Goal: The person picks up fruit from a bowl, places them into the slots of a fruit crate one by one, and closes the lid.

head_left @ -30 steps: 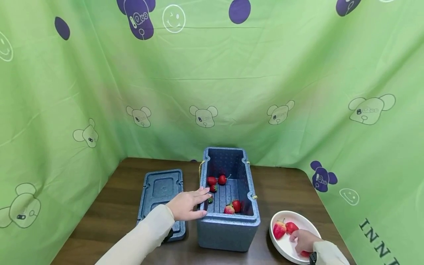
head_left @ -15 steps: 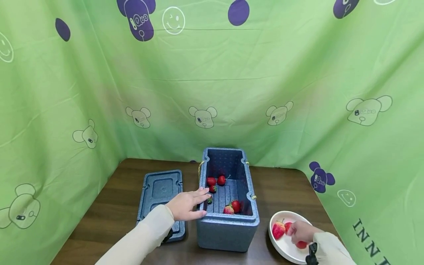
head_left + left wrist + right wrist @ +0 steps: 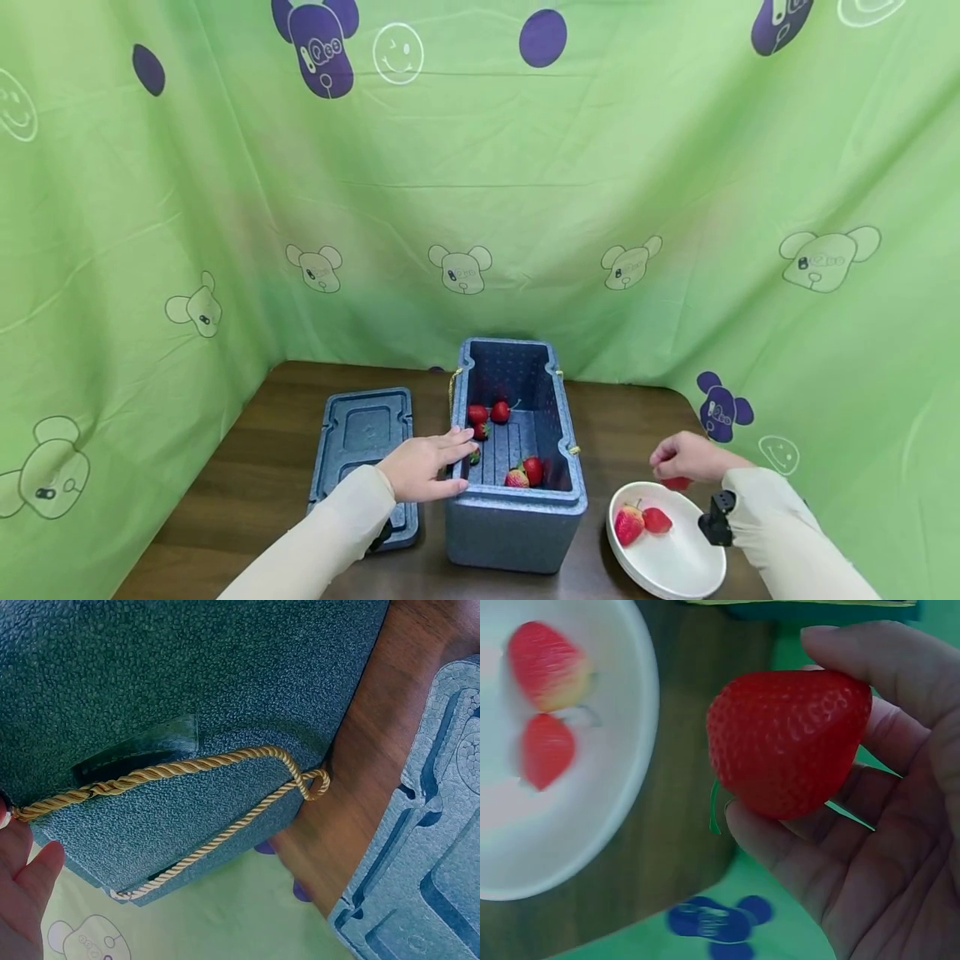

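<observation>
Between thumb and fingers, my right hand [image 3: 693, 457] pinches a red strawberry [image 3: 787, 742] with a thin green stem. It is raised just beyond the far rim of a white bowl [image 3: 686, 567]. Two strawberries lie in that bowl, a red-and-yellow one [image 3: 628, 525] and a smaller red one [image 3: 657, 521]. My left hand [image 3: 423, 465] rests with spread fingers on the left rim of a blue foam box [image 3: 517, 533]. Several strawberries, among them a red one [image 3: 500, 412], lie on the box floor; the left fingers partly hide one.
The blue lid [image 3: 371, 425] lies flat left of the box, partly under the left forearm. A twisted gold cord [image 3: 187, 766] runs along the box's side. Green printed cloth [image 3: 480, 167] hangs around the brown wooden table [image 3: 247, 500].
My right hand has taken a strawberry from the white bowl and lifted it up and away beyond the rim. The left hand stays on the box rim.
</observation>
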`<action>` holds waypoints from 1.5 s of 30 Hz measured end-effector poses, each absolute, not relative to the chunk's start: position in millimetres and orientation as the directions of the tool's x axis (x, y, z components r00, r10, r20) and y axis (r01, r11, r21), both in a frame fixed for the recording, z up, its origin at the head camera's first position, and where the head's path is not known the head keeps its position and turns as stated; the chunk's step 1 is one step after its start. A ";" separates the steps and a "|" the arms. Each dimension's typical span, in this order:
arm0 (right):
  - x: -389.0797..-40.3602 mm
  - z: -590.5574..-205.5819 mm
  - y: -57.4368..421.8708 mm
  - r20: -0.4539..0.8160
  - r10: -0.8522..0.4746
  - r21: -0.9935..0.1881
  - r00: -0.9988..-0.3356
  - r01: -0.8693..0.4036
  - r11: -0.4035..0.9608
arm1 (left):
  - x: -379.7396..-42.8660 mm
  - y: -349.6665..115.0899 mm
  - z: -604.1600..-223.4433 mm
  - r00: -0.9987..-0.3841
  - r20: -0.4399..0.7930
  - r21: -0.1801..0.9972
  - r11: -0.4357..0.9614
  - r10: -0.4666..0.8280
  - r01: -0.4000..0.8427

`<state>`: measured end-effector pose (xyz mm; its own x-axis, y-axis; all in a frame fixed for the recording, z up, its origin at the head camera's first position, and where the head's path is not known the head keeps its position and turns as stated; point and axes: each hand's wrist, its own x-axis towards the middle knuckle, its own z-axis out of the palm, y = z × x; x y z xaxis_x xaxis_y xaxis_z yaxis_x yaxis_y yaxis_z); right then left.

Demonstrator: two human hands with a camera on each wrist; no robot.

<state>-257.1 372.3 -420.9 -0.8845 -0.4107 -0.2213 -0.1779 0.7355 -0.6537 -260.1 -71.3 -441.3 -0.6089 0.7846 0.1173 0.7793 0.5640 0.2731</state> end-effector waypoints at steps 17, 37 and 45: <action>-277.8 -359.3 329.5 -0.056 -0.447 -0.520 -0.893 -0.356 0.777 | -260.3 -73.6 -442.3 -0.619 0.104 0.277 0.575 0.779 0.770; -306.5 -365.7 237.6 0.213 -0.607 -0.304 -0.765 -0.643 0.703 | -263.4 -72.2 -443.3 -0.595 0.136 0.256 0.552 0.792 0.794; -312.2 -369.0 198.5 0.201 -0.657 -0.260 -0.726 -0.686 0.679 | -262.3 -73.3 -446.7 -0.583 0.159 0.253 0.538 0.797 0.804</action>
<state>-312.2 198.5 -369.0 -0.7263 -0.6572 0.2013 -0.6865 0.6789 -0.2604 -262.3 -73.3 -446.7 -0.5832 0.7967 0.1589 0.8040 0.5380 0.2533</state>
